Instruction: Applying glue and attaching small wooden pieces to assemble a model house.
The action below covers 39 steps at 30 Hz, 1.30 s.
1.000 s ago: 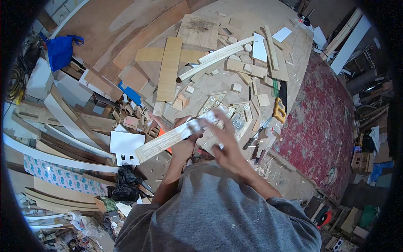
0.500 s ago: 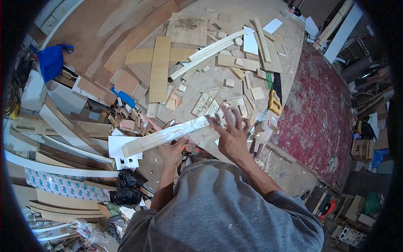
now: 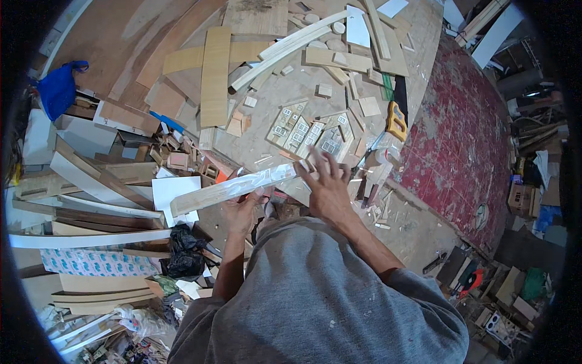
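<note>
Under wooden bar (image 3: 227, 192), left hand (image 3: 240, 215) partly hidden; right hand (image 3: 330, 195): grip unclear.

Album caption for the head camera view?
Left hand holds a long wooden bar, right hand at its right end; yellow-handled saw nearby.

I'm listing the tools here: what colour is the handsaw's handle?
The handsaw's curved handle is yellow; it shows best in the head view.
</note>
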### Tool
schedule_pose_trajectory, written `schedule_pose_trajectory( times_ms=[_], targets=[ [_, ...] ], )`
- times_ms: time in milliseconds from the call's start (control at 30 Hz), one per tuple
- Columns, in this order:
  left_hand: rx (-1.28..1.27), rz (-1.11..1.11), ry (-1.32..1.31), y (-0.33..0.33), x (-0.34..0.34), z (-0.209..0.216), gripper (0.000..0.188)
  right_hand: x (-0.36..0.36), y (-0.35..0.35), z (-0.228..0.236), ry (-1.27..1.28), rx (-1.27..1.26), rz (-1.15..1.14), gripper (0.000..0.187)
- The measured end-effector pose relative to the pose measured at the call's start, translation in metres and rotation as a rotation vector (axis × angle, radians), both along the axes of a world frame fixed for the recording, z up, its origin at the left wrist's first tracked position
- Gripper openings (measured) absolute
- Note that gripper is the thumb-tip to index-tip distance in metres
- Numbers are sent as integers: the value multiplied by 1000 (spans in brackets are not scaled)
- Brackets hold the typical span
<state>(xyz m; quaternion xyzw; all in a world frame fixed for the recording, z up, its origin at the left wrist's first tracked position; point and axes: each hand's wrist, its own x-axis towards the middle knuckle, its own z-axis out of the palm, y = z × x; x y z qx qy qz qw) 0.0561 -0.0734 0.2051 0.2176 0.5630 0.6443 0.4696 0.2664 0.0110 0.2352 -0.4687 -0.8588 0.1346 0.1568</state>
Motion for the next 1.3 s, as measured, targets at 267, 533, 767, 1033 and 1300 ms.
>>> schedule_pose_trajectory(
  times_ms=[267, 533, 767, 1033, 1300],
  targets=[
    [-56, -45, -8, 4, 11, -7, 65, 26, 11, 2, 67, -80, 2, 72],
    [-127, -87, 36, 17, 29, 8, 67, 33, 15, 9, 93, -156, 154, 70],
    [-112, -51, -5, 25, 36, 3, 66, 42, 18, -1, 59, -106, 129, 73],
    [-94, 19, -156, 39, 42, -7, 62, 29, -6, -15, -6, 35, 282, 79],
    [-42, -37, -52, 43, 45, -12, 66, 8, 6, 11, 38, -104, 263, 80]
  ],
)
